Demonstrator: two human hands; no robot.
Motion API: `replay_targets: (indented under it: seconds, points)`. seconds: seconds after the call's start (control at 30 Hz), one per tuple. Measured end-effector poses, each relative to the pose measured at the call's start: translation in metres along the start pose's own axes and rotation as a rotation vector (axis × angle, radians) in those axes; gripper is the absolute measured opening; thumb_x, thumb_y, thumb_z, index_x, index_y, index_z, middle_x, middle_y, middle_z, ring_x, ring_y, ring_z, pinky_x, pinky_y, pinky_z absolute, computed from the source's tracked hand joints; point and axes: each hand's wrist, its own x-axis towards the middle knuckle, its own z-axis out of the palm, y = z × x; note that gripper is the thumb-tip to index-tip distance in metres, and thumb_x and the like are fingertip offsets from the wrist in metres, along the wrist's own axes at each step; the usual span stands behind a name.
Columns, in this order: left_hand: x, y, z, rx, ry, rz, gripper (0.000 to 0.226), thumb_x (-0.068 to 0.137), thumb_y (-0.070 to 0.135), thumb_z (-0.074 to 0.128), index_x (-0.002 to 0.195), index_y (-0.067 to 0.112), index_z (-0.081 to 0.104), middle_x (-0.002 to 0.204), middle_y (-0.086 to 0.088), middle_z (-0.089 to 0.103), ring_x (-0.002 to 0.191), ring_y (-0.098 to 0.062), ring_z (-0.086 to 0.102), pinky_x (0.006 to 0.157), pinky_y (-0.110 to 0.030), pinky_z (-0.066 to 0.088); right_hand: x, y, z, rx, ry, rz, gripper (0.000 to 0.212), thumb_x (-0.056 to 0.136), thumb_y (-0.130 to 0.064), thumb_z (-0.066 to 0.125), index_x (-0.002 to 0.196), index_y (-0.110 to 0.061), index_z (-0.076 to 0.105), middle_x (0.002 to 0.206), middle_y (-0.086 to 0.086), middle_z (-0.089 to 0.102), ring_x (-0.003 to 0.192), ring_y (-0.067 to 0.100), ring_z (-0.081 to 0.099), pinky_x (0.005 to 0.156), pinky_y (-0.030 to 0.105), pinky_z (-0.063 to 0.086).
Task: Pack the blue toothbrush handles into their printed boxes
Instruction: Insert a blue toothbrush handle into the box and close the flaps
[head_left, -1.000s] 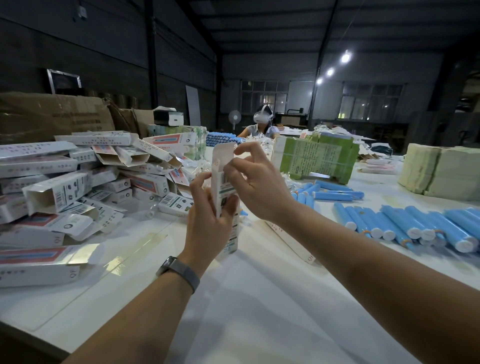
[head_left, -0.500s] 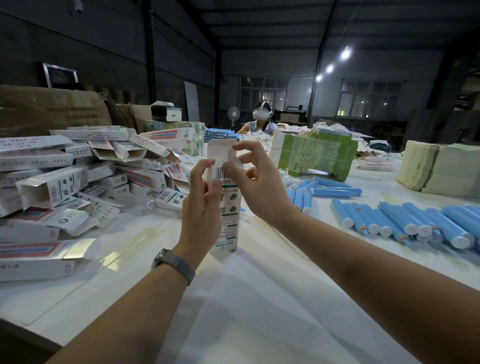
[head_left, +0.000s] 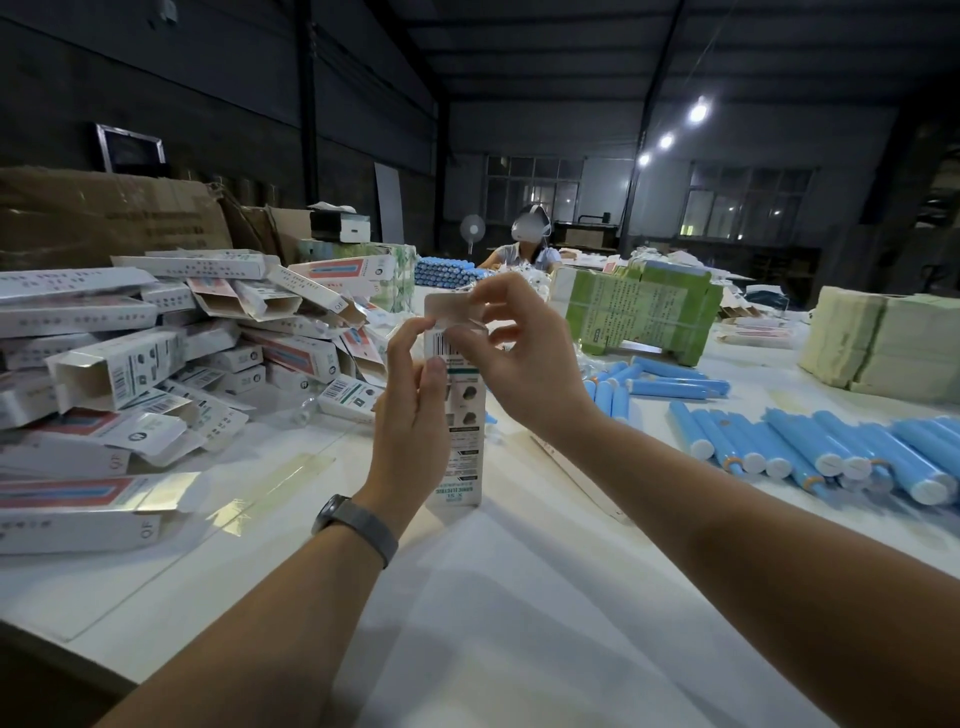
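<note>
Printed box (head_left: 457, 415) stands upright on the worktop (head_left: 519, 597), our left hand (head_left: 410, 415) gripping its side, our right hand (head_left: 519, 358) pinching the top flap. We judge closing underway; next, tuck the flap squarely.

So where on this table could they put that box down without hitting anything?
The bare white table between the forearms, in front of the upright box, is free. To the left it is crowded with piled printed boxes; to the right lie rows of blue handles.
</note>
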Motion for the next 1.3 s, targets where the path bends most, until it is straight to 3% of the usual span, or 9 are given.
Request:
replay_targets:
  seconds: [0.1,0.23,0.43,0.6,0.77,0.93,1.0,1.13,1.3]
  points:
    - [-0.002,0.001,0.001,-0.026,0.006,-0.034,0.032,0.103,0.039,0.034,0.134,0.046,0.034,0.081,0.003,0.063,0.074,-0.006,0.068,0.063,-0.017,0.051,-0.002,0.001,0.003,-0.029,0.028,-0.029,0.035,0.083,-0.013,0.076,0.112,-0.021,0.057,0.085,-0.014,0.064,0.085,0.007,0.065,0.068,0.026,0.053]
    - [-0.002,0.003,0.001,-0.083,-0.006,-0.049,0.04,0.106,0.036,0.036,0.14,0.05,0.024,0.086,0.005,0.067,0.08,-0.006,0.069,0.068,-0.019,0.053,-0.005,0.006,0.002,-0.128,0.012,-0.068,0.012,0.085,-0.013,0.075,0.096,-0.014,0.073,0.088,-0.009,0.06,0.084,0.01,0.061,0.07,0.035,0.053]
    - [0.0,0.007,-0.001,-0.042,-0.047,-0.074,0.034,0.101,0.037,0.034,0.134,0.045,0.036,0.096,-0.018,0.066,0.079,-0.03,0.068,0.072,-0.056,0.057,-0.005,-0.002,-0.002,-0.04,-0.004,0.029,0.014,0.086,-0.025,0.075,0.082,-0.012,0.073,0.082,-0.002,0.057,0.079,0.019,0.06,0.07,0.046,0.052]
    - [-0.001,0.006,-0.001,-0.027,-0.034,-0.06,0.03,0.102,0.037,0.034,0.131,0.045,0.039,0.093,-0.004,0.069,0.078,-0.017,0.071,0.067,-0.039,0.057,0.003,-0.006,-0.002,-0.095,-0.074,0.036,0.008,0.084,-0.019,0.077,0.089,-0.016,0.071,0.086,-0.006,0.055,0.083,0.014,0.058,0.075,0.041,0.055]
    - [-0.001,0.005,-0.001,0.031,-0.042,-0.055,0.032,0.102,0.04,0.032,0.134,0.043,0.035,0.09,-0.007,0.069,0.075,-0.02,0.071,0.065,-0.047,0.058,0.003,-0.005,-0.002,-0.188,-0.086,-0.021,0.007,0.087,-0.019,0.073,0.093,-0.016,0.075,0.085,-0.006,0.052,0.081,0.013,0.054,0.072,0.031,0.049]
    - [-0.002,0.009,0.001,0.047,-0.023,-0.067,0.035,0.1,0.041,0.034,0.132,0.056,0.033,0.093,-0.007,0.067,0.08,-0.022,0.069,0.072,-0.056,0.056,-0.001,-0.006,0.008,-0.2,-0.016,-0.106,0.004,0.086,-0.006,0.07,0.087,-0.006,0.074,0.088,-0.004,0.061,0.081,0.018,0.061,0.075,0.04,0.053]
    - [-0.003,0.008,0.001,0.017,-0.052,-0.081,0.05,0.099,0.029,0.05,0.136,0.056,0.028,0.102,0.002,0.067,0.088,-0.014,0.07,0.078,-0.052,0.058,-0.001,-0.006,0.008,-0.184,-0.008,-0.093,0.004,0.085,-0.005,0.07,0.085,-0.005,0.074,0.086,-0.004,0.062,0.079,0.017,0.062,0.073,0.041,0.055]
    - [-0.007,-0.001,0.002,0.086,-0.135,-0.053,0.106,0.078,-0.001,0.08,0.151,0.038,0.015,0.115,0.021,0.058,0.098,0.007,0.064,0.073,-0.011,0.052,0.002,-0.007,0.006,-0.202,-0.022,-0.066,0.004,0.087,-0.008,0.07,0.084,-0.007,0.073,0.085,-0.003,0.06,0.077,0.016,0.062,0.071,0.038,0.056]
    - [-0.008,-0.002,0.004,0.082,-0.139,-0.069,0.115,0.076,-0.007,0.076,0.151,0.045,0.006,0.115,0.021,0.055,0.095,0.009,0.063,0.068,-0.005,0.048,0.002,-0.007,0.006,-0.207,-0.027,-0.045,0.005,0.089,-0.012,0.07,0.085,-0.011,0.073,0.083,-0.004,0.06,0.078,0.015,0.061,0.072,0.038,0.056]
